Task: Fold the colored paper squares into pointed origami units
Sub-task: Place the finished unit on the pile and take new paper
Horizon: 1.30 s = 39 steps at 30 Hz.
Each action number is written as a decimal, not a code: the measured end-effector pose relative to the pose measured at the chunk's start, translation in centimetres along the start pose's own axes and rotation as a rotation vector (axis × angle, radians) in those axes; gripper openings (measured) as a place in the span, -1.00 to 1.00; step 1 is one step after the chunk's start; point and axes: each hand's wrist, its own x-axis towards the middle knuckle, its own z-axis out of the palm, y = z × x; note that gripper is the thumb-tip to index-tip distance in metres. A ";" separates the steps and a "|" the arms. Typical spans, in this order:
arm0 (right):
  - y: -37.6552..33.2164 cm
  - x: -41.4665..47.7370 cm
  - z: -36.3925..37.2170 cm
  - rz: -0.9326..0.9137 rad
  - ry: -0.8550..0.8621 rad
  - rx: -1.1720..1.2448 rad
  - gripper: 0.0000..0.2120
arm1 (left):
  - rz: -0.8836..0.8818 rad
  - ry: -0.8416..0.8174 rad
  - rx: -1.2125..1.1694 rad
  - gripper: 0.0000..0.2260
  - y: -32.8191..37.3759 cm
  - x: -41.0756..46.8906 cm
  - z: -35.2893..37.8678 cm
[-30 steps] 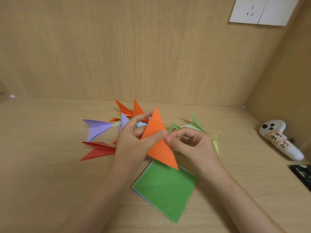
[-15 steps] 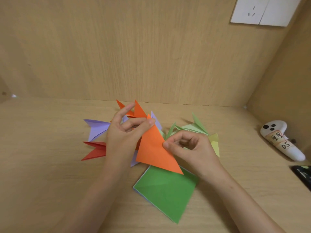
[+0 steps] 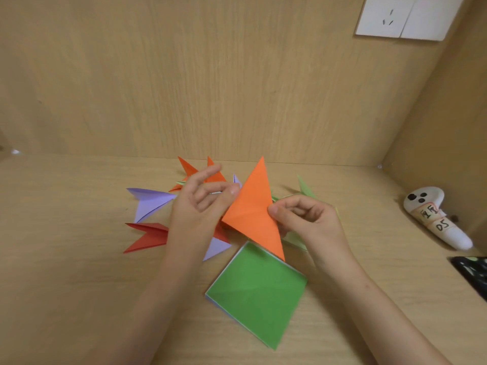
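Observation:
An orange paper (image 3: pixel 253 206), folded to a long pointed triangle, is held up above the desk with one tip pointing away from me. My left hand (image 3: pixel 200 204) touches its left edge with the thumb tip, the other fingers loosely spread. My right hand (image 3: pixel 303 219) pinches its right edge between thumb and curled fingers. A stack of paper squares with a green sheet (image 3: pixel 257 293) on top lies flat below. Finished pointed units lie behind the hands: purple (image 3: pixel 151 201), red (image 3: pixel 149 235), orange (image 3: pixel 192 169), pale green (image 3: pixel 305 188).
A wooden back wall stands close behind the desk (image 3: pixel 66 272), and a side wall closes the right. A white controller (image 3: pixel 432 217) with a taped label lies at the right wall. A black object (image 3: pixel 471 272) sits at the right edge. A white socket plate (image 3: pixel 403 17) is on the wall.
The orange triangle has turned and risen, its top tip now pointing further away and to the right. My left hand loosened, now only the thumb meets the paper. The right hand keeps its pinch.

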 end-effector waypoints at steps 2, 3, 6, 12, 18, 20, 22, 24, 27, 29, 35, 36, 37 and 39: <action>-0.1 0.0 0.1 0.003 0.013 0.006 -0.96 | -0.032 -0.058 0.056 -0.71 -0.1 -0.1 0.2; -0.1 0.0 0.1 0.003 0.019 0.003 -0.96 | -0.056 -0.092 0.074 -0.75 -0.2 -0.2 0.3; 0.1 0.0 0.1 0.010 0.025 0.003 -0.96 | -0.097 -0.145 0.108 -0.78 -0.4 -0.3 0.2; 0.2 0.1 -0.7 -0.177 -0.097 -0.129 -0.80 | -0.111 -0.147 0.102 -0.83 -0.3 0.0 -0.3; 0.8 0.4 -1.1 -0.261 -0.183 -0.247 -0.84 | -0.197 -0.216 0.084 -0.84 -0.6 0.1 -0.5; 0.8 0.5 -1.1 -0.248 -0.164 -0.179 -0.87 | -0.216 -0.243 0.052 -0.82 -0.5 0.0 -0.5; 0.9 0.5 -1.0 -0.239 -0.152 -0.120 -0.85 | -0.225 -0.282 0.005 -0.80 -0.3 -0.1 -0.4; 0.8 0.4 -0.7 -0.203 -0.104 -0.064 -0.87 | -0.228 -0.329 -0.033 -0.76 -0.1 -0.3 -0.2; 0.7 0.4 -0.3 -0.140 0.000 0.030 -0.90 | -0.251 -0.374 -0.059 -0.79 0.0 -0.5 0.1; 0.7 0.4 -0.2 -0.128 0.034 0.063 -0.89 | -0.262 -0.398 -0.061 -0.80 0.0 -0.6 0.3; 0.7 0.6 -0.2 -0.098 0.075 0.096 -0.81 | -0.283 -0.415 -0.020 -0.79 0.0 -0.7 0.5; 0.7 0.6 -0.2 -0.096 0.075 0.091 -0.81 | -0.284 -0.391 -0.005 -0.76 0.0 -0.7 0.6; 0.7 0.6 -0.2 -0.096 0.073 0.083 -0.82 | -0.281 -0.356 0.013 -0.74 0.0 -0.7 0.7; 0.7 0.5 -0.3 -0.101 0.053 0.060 -0.86 | -0.243 -0.280 0.049 -0.74 -0.1 -0.6 0.7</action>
